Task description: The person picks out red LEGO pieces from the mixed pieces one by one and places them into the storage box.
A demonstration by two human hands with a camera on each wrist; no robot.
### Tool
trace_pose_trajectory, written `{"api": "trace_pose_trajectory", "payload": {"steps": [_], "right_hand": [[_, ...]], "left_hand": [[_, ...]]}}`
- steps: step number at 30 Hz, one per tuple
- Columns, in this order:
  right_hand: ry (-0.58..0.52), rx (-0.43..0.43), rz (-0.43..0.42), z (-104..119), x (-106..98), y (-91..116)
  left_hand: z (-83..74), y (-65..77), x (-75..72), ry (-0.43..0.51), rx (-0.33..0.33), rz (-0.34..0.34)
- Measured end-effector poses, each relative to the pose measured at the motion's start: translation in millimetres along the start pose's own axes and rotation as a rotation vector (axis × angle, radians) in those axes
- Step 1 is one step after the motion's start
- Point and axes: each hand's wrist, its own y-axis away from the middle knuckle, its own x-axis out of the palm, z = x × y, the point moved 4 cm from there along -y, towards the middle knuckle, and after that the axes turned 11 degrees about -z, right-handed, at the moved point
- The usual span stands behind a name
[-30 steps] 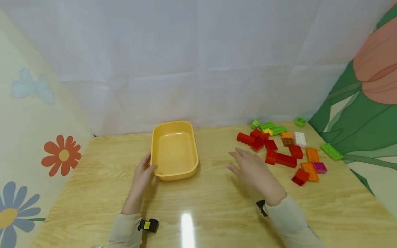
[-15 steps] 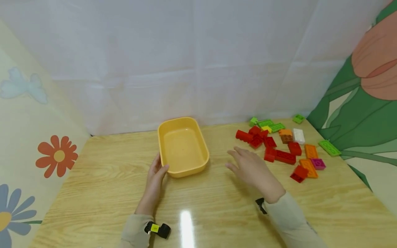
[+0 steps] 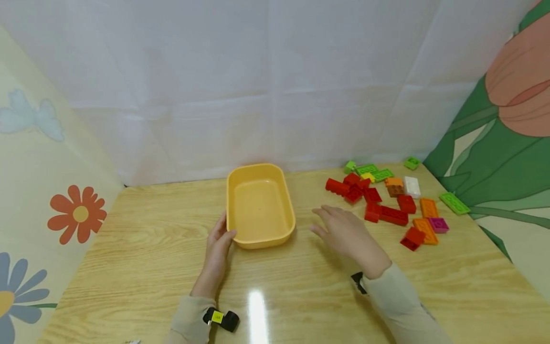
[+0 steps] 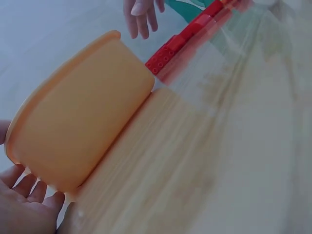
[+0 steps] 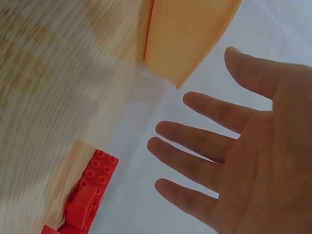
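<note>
A yellow-orange plastic tray (image 3: 259, 210) with raised sides and nothing in it stands mid-table in the head view. My left hand (image 3: 217, 255) holds its near left side, thumb over the rim and fingers against the outer wall. The left wrist view shows those fingertips (image 4: 36, 190) along the tray's wall (image 4: 83, 112). Between the tray and a group of toy bricks, my right hand (image 3: 345, 236) hovers above the table with nothing in it. In the right wrist view its fingers (image 5: 195, 141) are spread and loosely straight, red bricks (image 5: 87, 190) lying below them.
Red bricks (image 3: 394, 216), green plates (image 3: 454, 203), orange plates (image 3: 428, 208), a white brick (image 3: 411, 187) and a magenta brick (image 3: 438, 225) lie scattered on the right of the wooden table (image 3: 142, 248). A white cloth (image 3: 180, 134) hangs along the back edge.
My left hand has slid the tray to the right, mostly in the first half second, and turned it a little. The right hand has stayed nearly still.
</note>
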Motion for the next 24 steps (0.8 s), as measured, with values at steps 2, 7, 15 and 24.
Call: {"api": "trace_pose_trajectory", "payload": {"steps": [2,7,15,24], "right_hand": [[-0.006,0.002,0.0,-0.6,-0.3,0.1],[-0.05,-0.005,-0.02,-3.5,-1.4,-0.4],[-0.129,-0.027,-0.058,-7.8,-7.5,-5.2],[-0.167,0.08,-0.031,-29.3,-18.0,-6.2]], "left_hand": [[1.0,2.5,2.6,0.017,0.0,-0.01],[5.3,11.8,9.9,0.005,0.015,-0.068],[7.2,15.1,12.7,0.018,0.018,-0.13],[3.9,14.8,11.5,0.041,0.016,-0.121]]}}
